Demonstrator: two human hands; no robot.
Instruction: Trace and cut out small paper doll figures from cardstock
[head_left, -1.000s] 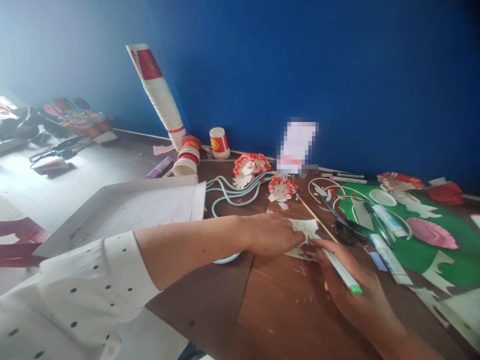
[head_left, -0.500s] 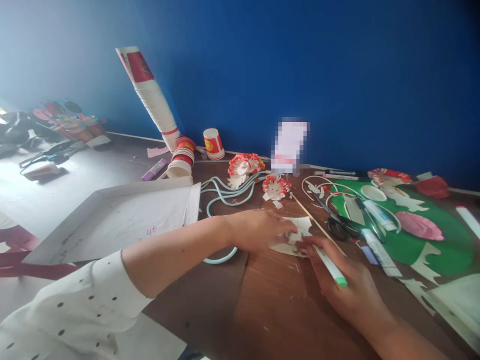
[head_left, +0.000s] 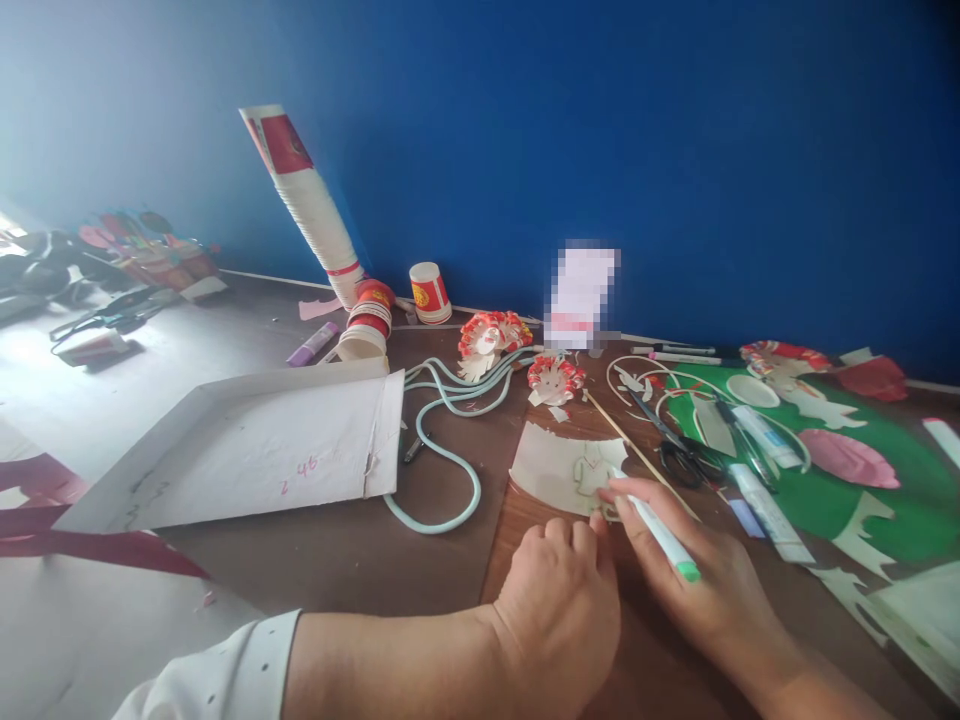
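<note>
A white paper piece [head_left: 551, 465] with a green outline drawn on its right part lies on the brown table. My right hand [head_left: 686, 570] grips a white marker [head_left: 660, 530] with a green end, its fingers at the paper's right edge. My left hand [head_left: 562, 600] rests at the paper's lower edge, back up, its fingers bent and pressed together. Whether anything lies under those fingers is hidden. Two red and white cut paper-cup pieces, one [head_left: 556, 380] nearer and one [head_left: 491, 335] farther, sit behind the paper.
Black scissors [head_left: 679, 460], a thin stick [head_left: 637, 450] and glue tubes lie right, by a green sheet [head_left: 907, 480]. At left are a white box lid [head_left: 247, 450], a pale blue cord [head_left: 442, 525] and stacked paper cups [head_left: 315, 220] against the blue wall.
My left hand has moved off the paper, down towards me, and its fingers have drawn together. More of the paper and its green drawing now shows. The marker remains in my right hand.
</note>
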